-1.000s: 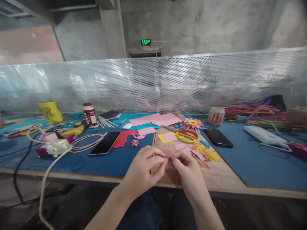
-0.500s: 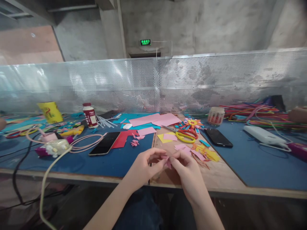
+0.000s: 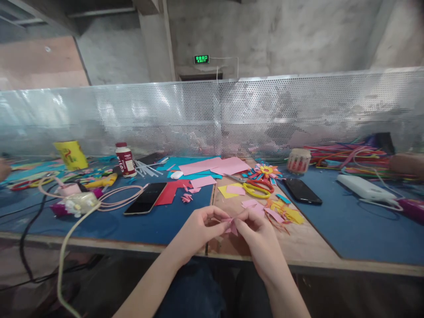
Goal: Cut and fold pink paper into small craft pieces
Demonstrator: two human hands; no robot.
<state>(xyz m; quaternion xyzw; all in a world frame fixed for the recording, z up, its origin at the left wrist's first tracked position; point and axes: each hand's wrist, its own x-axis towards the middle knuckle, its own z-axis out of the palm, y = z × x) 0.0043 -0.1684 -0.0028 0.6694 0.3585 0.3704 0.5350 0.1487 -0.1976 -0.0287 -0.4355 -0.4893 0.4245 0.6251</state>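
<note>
My left hand and my right hand meet above the front of the table, both closed in a pinch on one small folded piece of pink paper. Fingers cover much of the piece, so its full shape is hidden. Beyond my right hand lie loose pink paper pieces and yellow paper scraps. Red-and-yellow scissors rest behind them, near a multicoloured paper flower. Past my left hand, a small folded pink piece lies on the blue surface.
Phones lie at left and right. A bottle, pink paper sheets and a clear jar stand or lie farther back. Cables hang over the left edge. Other people's hands show at far left and far right.
Both hands stay in place, still pinching the pink paper. A little more of the paper shows between the fingertips now. The view has shifted very slightly.
</note>
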